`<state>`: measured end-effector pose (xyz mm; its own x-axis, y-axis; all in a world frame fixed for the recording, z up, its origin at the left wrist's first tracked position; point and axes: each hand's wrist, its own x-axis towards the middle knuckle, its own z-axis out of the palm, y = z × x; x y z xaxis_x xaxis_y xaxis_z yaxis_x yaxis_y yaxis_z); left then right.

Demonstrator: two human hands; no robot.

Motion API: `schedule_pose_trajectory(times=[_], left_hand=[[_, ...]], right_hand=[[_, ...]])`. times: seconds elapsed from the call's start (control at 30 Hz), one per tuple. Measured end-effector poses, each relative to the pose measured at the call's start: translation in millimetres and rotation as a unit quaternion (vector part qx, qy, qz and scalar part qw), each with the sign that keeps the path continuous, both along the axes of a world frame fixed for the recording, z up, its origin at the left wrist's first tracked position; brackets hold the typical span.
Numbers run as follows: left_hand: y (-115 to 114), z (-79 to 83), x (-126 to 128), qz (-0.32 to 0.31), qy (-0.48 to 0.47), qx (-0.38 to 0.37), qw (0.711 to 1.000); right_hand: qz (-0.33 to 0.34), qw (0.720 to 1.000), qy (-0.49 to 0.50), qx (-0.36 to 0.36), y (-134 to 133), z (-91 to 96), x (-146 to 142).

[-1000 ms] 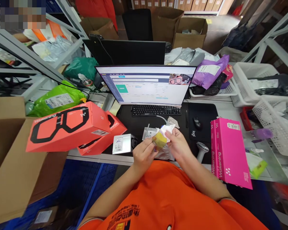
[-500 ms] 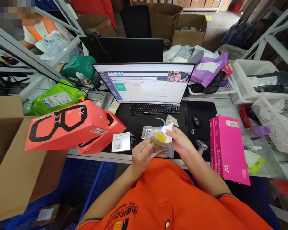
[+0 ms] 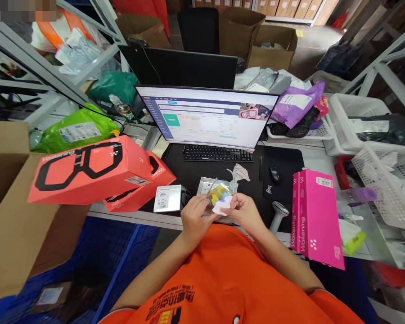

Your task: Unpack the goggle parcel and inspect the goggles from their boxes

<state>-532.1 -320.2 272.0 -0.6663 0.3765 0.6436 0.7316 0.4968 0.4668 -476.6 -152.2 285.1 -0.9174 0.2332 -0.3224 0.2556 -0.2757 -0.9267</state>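
Close to my body, my left hand point(image 3: 196, 218) pinches the left side of a shiny, yellow and bluish see-through piece point(image 3: 218, 193), whose exact kind I cannot make out. My right hand point(image 3: 245, 210) has its fingers closed on a small white sheet point(image 3: 222, 205) that lies against the near side of that piece. Behind both hands is a silver open box or tray point(image 3: 204, 184), partly covered. Crumpled pale paper point(image 3: 240, 172) rests just beyond, and a white box with a label point(image 3: 167, 198) stands left of my left hand.
Coral boxes with printed goggles point(image 3: 87, 170) are stacked left, beside a large cardboard carton point(image 3: 13, 234). Ahead are a keyboard point(image 3: 218, 153) and monitor point(image 3: 205, 119). To the right lie a mouse point(image 3: 274, 173), a scanner point(image 3: 278, 213) and magenta boxes point(image 3: 320, 220).
Both hands have come slightly nearer my body. The white sheet has swung from the upper right of the yellow piece down to its near side. The camera view has shifted a little.
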Motion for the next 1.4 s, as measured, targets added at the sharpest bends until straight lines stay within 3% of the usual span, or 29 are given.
schedule_pose_trajectory(times=[0.07, 0.17, 0.27, 0.37, 0.5, 0.63, 0.77, 0.93, 1.0, 1.1, 1.13, 1.33, 1.4], left_hand=[[-4, 1.1, -1, -0.002, -0.015, 0.015, 1.0], [-8, 1.0, -3, 0.004, -0.022, 0.031, 0.999], [-6, 0.4, -3, -0.012, -0.026, 0.024, 0.999], [-2, 3.9, 1, -0.039, -0.014, 0.012, 0.999], [3, 12.4, 4, -0.046, 0.009, 0.006, 0.999], [4, 11.7, 5, -0.022, 0.026, 0.005, 0.999], [1, 6.2, 4, -0.019, 0.035, 0.029, 0.999], [0, 4.9, 5, -0.041, 0.027, 0.021, 0.999], [0, 4.0, 5, -0.032, 0.027, 0.033, 0.999], [0, 1.3, 3, -0.018, 0.037, 0.06, 0.997], [0, 0.3, 2, -0.019, 0.037, 0.061, 0.997], [-1, -3.1, 1, -0.016, -0.002, 0.052, 0.999], [-1, -1.9, 1, -0.01, -0.018, 0.066, 0.998]], right_hand=[[-0.034, 0.999, 0.013, 0.033, 25, 2.1, 3], [-0.2, 0.967, 0.064, 0.145, 53, 10.1, 8], [-0.248, 0.936, 0.13, 0.211, 52, 18.2, 13], [-0.171, 0.917, 0.196, 0.302, 30, 17.4, 15], [0.001, 0.839, 0.278, 0.469, -2, 3.1, 16], [0.075, 0.787, 0.328, 0.516, -23, -9.9, 21], [0.111, 0.744, 0.378, 0.54, -19, -11.0, 11], [-0.007, 0.794, 0.3, 0.528, -3, -5.6, -7], [0.022, 0.779, 0.323, 0.536, -9, -5.7, -3], [0.1, 0.731, 0.388, 0.552, -20, -6.1, 5], [0.097, 0.734, 0.388, 0.549, -21, -5.4, 5], [-0.022, 0.856, 0.239, 0.458, 8, 1.5, -21], [-0.09, 0.899, 0.172, 0.393, 25, -3.0, -25]])
